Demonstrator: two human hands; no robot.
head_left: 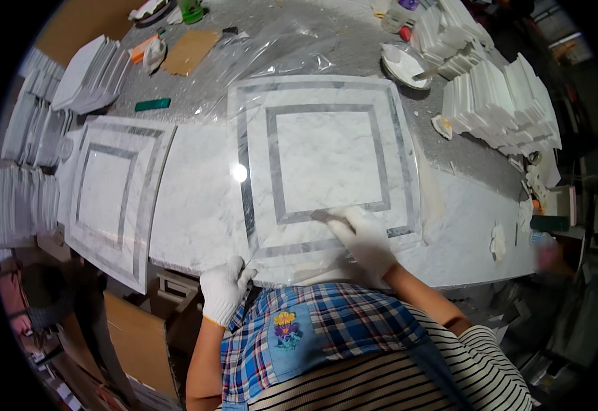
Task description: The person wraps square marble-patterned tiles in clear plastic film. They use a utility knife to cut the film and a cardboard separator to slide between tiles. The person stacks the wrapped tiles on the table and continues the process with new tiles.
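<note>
A square white marble panel (326,157) with two grey inlaid frames lies flat on the worktable in front of me. My right hand (366,240), in a white knit glove, reaches over its near side. The fingers pinch a small flat grey piece (321,216) against the inner grey band; whether it is a scraper or a stone strip I cannot make out. My left hand (222,289), gloved too, is at the table's front edge by the panel's near left corner. Its fingers are curled, and what they hold, if anything, is hidden.
Another framed marble panel (107,198) lies at the left, overhanging the front edge. White slabs are stacked at the far left (92,74) and right (497,103). Crumpled clear plastic sheet (278,51), a white bowl (406,67) and a green block (152,105) lie beyond the panel.
</note>
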